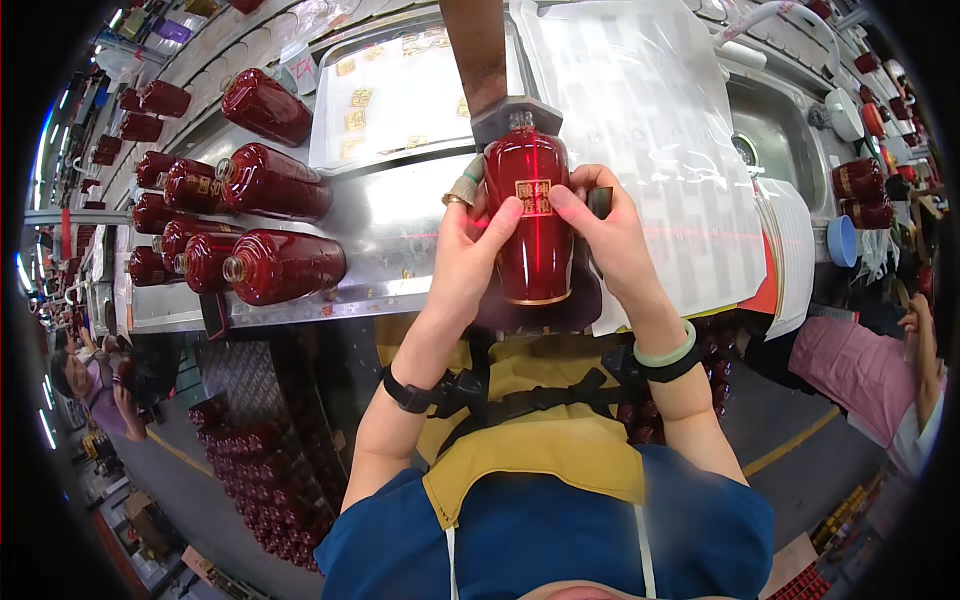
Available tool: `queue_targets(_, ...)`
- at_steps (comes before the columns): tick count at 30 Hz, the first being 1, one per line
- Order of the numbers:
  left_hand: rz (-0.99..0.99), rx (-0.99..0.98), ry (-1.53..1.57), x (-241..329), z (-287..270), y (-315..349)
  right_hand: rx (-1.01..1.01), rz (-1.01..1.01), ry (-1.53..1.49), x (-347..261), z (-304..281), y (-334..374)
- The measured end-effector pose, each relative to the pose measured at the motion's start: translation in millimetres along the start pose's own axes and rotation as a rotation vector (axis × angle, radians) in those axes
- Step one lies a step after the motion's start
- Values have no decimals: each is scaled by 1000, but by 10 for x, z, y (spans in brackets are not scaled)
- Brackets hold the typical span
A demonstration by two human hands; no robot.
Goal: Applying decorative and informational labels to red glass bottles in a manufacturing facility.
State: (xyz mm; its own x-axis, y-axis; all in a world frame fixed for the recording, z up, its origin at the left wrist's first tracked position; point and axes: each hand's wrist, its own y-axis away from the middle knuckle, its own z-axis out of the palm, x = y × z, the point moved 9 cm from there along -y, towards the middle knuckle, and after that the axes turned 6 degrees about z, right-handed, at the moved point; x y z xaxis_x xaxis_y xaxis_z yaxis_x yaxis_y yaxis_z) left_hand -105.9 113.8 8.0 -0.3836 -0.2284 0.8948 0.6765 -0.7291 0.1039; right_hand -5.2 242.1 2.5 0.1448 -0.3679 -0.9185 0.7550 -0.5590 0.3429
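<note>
A dark red glass bottle (532,255) lies on a dark holder (500,125), its neck pointing away from me. My left hand (468,228) grips its left side, thumb at the edge of a small gold label (535,197). From the other side my right hand (612,235) wraps it, that thumb also pressing at the label. A beige cover (461,190) sits on a left finger, and something dark (600,203) is at the right fingers. Red light lines cross the bottle's front. The fingers behind the bottle are hidden.
Several red bottles (285,265) lie on the metal bench at left. A white sheet with gold labels (390,100) is in a tray behind. Translucent sheets (650,150) cover the right side, near a sink (775,120). A metal post (477,50) rises behind the bottle. People work on both sides.
</note>
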Motion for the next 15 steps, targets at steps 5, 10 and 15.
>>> queue_targets(5,-49,12,97,-4,-25,1,-12,-9,-63,-145,-72,190)
queue_targets(10,18,-24,-25,44,48,17,39,-190,200,-302,-9,513)
queue_targets(15,10,-20,-23,43,42,5,69,-246,280,-264,52,525)
